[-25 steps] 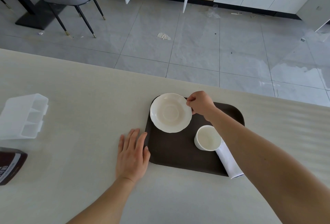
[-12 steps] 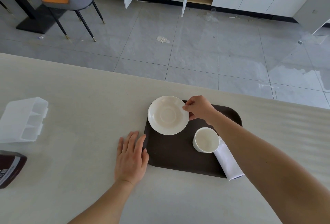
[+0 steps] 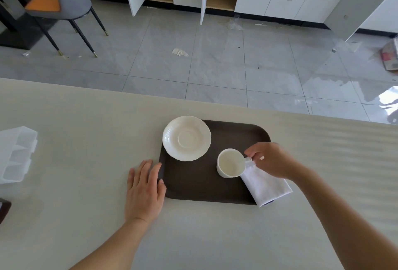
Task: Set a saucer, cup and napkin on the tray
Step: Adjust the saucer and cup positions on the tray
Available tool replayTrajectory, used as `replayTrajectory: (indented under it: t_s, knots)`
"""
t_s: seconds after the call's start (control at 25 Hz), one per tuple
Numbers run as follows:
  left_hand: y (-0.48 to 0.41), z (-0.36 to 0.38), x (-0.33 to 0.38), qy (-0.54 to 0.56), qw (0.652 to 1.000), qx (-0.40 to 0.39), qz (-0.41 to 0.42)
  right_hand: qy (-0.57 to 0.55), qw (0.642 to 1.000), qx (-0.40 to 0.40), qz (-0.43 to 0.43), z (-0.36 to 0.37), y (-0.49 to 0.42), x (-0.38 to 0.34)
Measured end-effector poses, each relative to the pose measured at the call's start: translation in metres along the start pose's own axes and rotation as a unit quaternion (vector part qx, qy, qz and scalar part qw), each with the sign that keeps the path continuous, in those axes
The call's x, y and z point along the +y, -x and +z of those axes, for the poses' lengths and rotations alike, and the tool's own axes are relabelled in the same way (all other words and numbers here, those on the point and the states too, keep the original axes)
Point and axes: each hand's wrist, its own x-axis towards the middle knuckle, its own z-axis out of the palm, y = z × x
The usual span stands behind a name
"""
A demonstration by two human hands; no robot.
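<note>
A dark brown tray [image 3: 193, 185] lies on the pale table. A white scalloped saucer [image 3: 186, 138] rests on its far left corner, overhanging the rim. A white cup [image 3: 230, 163] stands upright on the tray's right half, partly on a folded white napkin [image 3: 266, 186] that overhangs the near right corner. My right hand [image 3: 272, 163] pinches the cup's handle on its right side. My left hand [image 3: 145, 190] lies flat on the table, fingers touching the tray's left edge.
A clear plastic divided box [image 3: 16, 154] sits at the table's left edge, with a dark brown object [image 3: 4, 208] just below it. The table's far edge [image 3: 215, 102] runs behind the tray; tiled floor, a chair [image 3: 62, 0] and open cabinets lie beyond.
My right hand let go of the saucer's right rim and moved down and right to the cup's handle. The saucer stays on the tray. My left hand has not moved.
</note>
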Motion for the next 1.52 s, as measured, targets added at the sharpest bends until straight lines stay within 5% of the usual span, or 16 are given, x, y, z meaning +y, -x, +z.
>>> replayTrajectory:
  t_s: [0.36,0.72,1.52]
  knots:
    - [0.001,-0.001,0.001,0.004,1.0,0.002,-0.001,0.077,0.989,0.1,-0.073,0.021,0.004,-0.003]
    - [0.0,0.002,-0.002,0.002,1.0,-0.002,0.0,-0.011,0.973,0.228,0.032,0.041,-0.008,-0.008]
    - [0.001,0.003,-0.003,0.006,1.0,0.006,0.007,-0.074,0.95,0.268,0.143,0.091,0.006,-0.06]
